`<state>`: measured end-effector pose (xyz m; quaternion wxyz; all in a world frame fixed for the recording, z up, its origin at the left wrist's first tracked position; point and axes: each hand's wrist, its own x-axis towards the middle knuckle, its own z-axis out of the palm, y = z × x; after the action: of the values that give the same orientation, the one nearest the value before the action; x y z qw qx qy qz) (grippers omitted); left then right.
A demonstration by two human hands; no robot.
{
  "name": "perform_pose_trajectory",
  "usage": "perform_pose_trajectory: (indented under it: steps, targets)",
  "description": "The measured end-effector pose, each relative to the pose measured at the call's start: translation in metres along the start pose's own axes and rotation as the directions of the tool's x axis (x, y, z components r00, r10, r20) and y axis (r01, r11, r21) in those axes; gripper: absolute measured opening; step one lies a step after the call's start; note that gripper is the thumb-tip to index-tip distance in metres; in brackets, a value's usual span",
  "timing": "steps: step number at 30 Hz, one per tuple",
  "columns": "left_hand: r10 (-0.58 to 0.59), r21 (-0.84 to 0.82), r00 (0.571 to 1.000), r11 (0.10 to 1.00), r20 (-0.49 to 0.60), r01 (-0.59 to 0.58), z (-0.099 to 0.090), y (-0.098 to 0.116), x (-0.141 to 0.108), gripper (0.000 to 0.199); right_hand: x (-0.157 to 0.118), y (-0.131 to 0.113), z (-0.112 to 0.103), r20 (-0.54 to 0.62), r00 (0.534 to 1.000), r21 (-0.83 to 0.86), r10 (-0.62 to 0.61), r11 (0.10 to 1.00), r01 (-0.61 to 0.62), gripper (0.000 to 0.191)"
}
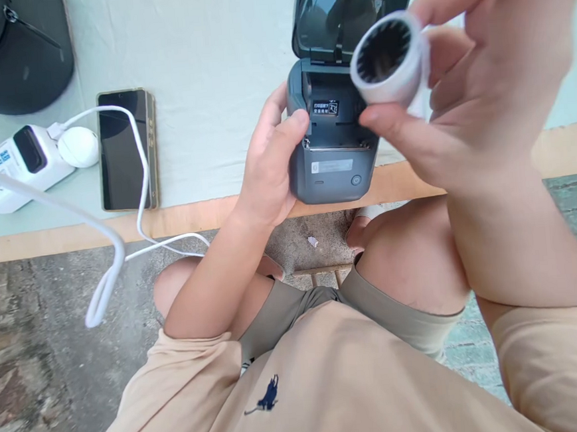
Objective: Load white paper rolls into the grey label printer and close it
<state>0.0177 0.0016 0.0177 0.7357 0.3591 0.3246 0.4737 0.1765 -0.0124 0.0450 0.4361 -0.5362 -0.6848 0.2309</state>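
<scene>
A dark grey label printer (333, 166) stands near the table's front edge with its dark, see-through lid (352, 11) swung up. Inside its bay shows a small black sticker with white print. My left hand (276, 154) grips the printer's left side, thumb near the bay's rim. My right hand (467, 69) holds a white paper roll (390, 58) with a dark, toothed core between thumb and fingers. The roll is above and right of the open bay, covering part of it, and looks slightly blurred. Whether it touches the printer I cannot tell.
On the left lie a phone (124, 152) and a white power strip (2, 168) with a plug in it. A white cable (138, 154) loops over the phone and off the table edge (193, 215). A dark zipped case (10, 51) stands at the back left.
</scene>
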Motion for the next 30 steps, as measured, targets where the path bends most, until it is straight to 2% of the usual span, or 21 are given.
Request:
perform_pose_trajectory:
  steps: [2,4,6,9,11,15,19,22,25,27,30]
  targets:
    - [0.009,0.009,1.000,1.000,0.010,-0.009,0.000,0.000,-0.001,0.022,0.002,-0.005,0.002,0.053,0.990,-0.106,-0.131,0.985,0.136,0.048]
    - [0.009,0.007,1.000,1.000,0.022,-0.009,0.000,0.000,-0.001,0.022,0.004,-0.008,0.003,0.077,0.980,-0.255,-0.181,0.947,0.195,0.028]
    - [0.010,-0.006,1.000,1.000,0.026,-0.010,0.000,0.000,-0.001,0.019,0.006,-0.009,0.003,0.094,0.978,-0.390,-0.187,0.897,0.209,0.014]
    - [0.001,-0.022,0.999,1.000,0.033,0.000,0.000,0.000,-0.001,0.018,0.007,-0.008,0.004,0.146,0.977,-0.490,-0.158,0.846,0.210,0.012]
    - [0.002,-0.025,0.999,1.000,0.039,-0.001,0.000,0.000,-0.001,0.019,0.007,-0.007,0.005,0.179,0.973,-0.488,-0.144,0.846,0.214,0.011]
    - [0.021,-0.020,0.999,1.000,0.044,-0.021,0.000,0.001,-0.002,0.019,0.007,-0.003,0.006,0.187,0.960,-0.442,-0.208,0.855,0.271,0.008]
    - [0.004,-0.009,0.998,1.000,0.066,-0.003,0.001,0.003,-0.002,0.019,0.004,-0.001,0.006,0.097,0.960,-0.498,-0.263,0.822,0.276,0.011]
    - [0.005,-0.055,0.998,0.998,0.063,-0.002,0.000,0.002,-0.002,0.017,-0.001,-0.003,0.008,0.058,0.938,-0.505,-0.343,0.800,0.324,0.008]
    - [0.027,-0.091,0.994,0.996,0.107,-0.017,-0.004,0.000,-0.001,0.019,-0.005,-0.006,0.010,0.153,0.906,-0.481,-0.395,0.771,0.418,0.010]
    - [0.047,-0.079,0.985,0.996,0.166,-0.034,-0.007,-0.002,0.000,0.019,-0.006,-0.006,0.012,0.235,0.891,-0.474,-0.388,0.755,0.454,0.016]
    - [0.054,-0.030,0.978,0.998,0.201,-0.049,-0.011,-0.003,0.000,0.029,-0.005,-0.005,0.012,0.269,0.892,-0.410,-0.363,0.795,0.447,0.021]
